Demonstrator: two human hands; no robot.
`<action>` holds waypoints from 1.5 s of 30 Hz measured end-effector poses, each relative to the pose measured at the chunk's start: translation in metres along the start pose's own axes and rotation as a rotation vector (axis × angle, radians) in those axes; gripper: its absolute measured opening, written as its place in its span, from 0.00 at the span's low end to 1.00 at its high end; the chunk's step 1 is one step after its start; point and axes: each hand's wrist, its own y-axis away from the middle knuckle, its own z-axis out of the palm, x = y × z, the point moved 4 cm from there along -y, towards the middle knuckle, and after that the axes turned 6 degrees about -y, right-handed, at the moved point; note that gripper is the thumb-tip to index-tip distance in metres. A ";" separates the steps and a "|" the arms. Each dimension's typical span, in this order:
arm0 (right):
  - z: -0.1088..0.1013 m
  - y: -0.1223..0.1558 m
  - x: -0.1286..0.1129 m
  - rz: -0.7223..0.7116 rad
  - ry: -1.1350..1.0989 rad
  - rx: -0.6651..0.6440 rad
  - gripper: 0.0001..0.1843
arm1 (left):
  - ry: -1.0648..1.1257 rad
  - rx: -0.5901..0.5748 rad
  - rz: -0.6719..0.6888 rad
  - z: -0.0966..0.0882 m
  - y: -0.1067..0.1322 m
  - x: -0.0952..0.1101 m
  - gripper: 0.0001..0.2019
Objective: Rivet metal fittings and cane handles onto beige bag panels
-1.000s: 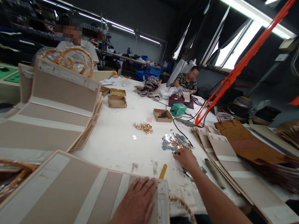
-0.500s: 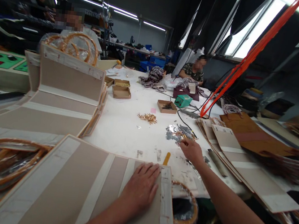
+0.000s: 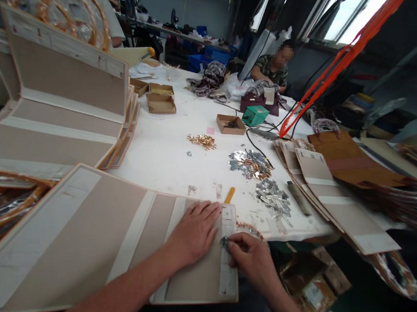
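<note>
A flat beige bag panel (image 3: 81, 231) with white strips lies on the table edge in front of me. My left hand (image 3: 193, 232) rests flat on its right end, fingers stretched out. Beside it, my right hand (image 3: 251, 257) pinches a small metal piece (image 3: 224, 241) against the panel's white end strip. Farther out on the white table (image 3: 166, 161) lie a pile of silver and gold fittings (image 3: 249, 163), a second silver pile (image 3: 274, 197) and a yellow-handled tool (image 3: 229, 195).
Stacked beige panels (image 3: 58, 107) with round handles stand at left. More panels (image 3: 325, 195) and brown leather pieces (image 3: 345, 160) lie at right. Small cardboard boxes (image 3: 160, 103), a green box (image 3: 255, 114) and orange straps (image 3: 333, 70) are farther back. Two other people sit across the table.
My right hand has come back from the pile of fittings to the panel's end strip, now pinching a small piece. The view has tilted down; my left hand stays on the panel.
</note>
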 end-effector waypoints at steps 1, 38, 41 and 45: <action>0.001 0.000 0.002 -0.002 -0.012 0.028 0.22 | -0.003 0.002 0.001 0.000 0.000 0.000 0.28; 0.009 0.005 0.000 -0.228 0.520 0.194 0.19 | -0.011 -0.019 0.017 0.002 -0.002 -0.001 0.27; 0.010 0.009 -0.006 -0.308 0.577 0.213 0.14 | -0.019 -0.012 0.021 0.003 -0.002 -0.001 0.27; 0.009 0.008 -0.008 -0.309 0.566 0.169 0.14 | -0.057 0.002 0.033 0.004 -0.002 -0.004 0.27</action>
